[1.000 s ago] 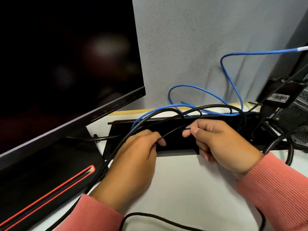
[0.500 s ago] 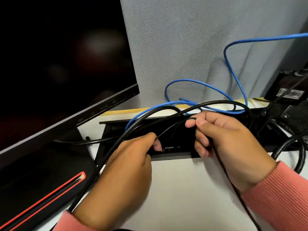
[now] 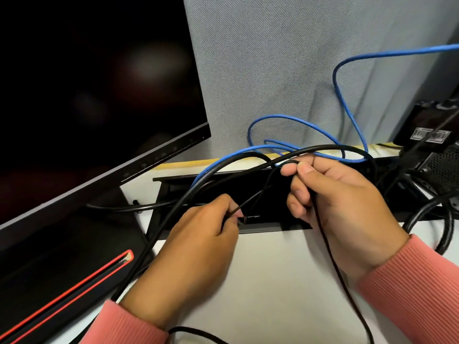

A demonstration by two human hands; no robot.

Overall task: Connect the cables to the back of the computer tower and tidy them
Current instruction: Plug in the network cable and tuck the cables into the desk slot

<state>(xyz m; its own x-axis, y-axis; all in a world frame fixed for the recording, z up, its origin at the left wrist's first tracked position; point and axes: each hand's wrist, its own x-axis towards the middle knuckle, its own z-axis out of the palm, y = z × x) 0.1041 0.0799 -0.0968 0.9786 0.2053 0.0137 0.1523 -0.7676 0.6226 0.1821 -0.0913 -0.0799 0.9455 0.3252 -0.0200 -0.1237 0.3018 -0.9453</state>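
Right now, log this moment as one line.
left hand: pinches thin black cable | right hand: holds same cable | blue cable: loose

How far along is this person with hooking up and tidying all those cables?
Looks early. Possibly done: black leads already run toward the computer tower at the right edge, though its ports can't be seen. In hand: the left hand and right hand both pinch one thin black cable over the open desk cable tray. Left: the blue cable and thick black cable lie in loose, unbundled loops.

Soft, even light; a faint glare on the dark monitor screen (image 3: 94, 95), slight motion blur, wide-angle bending at the edges.
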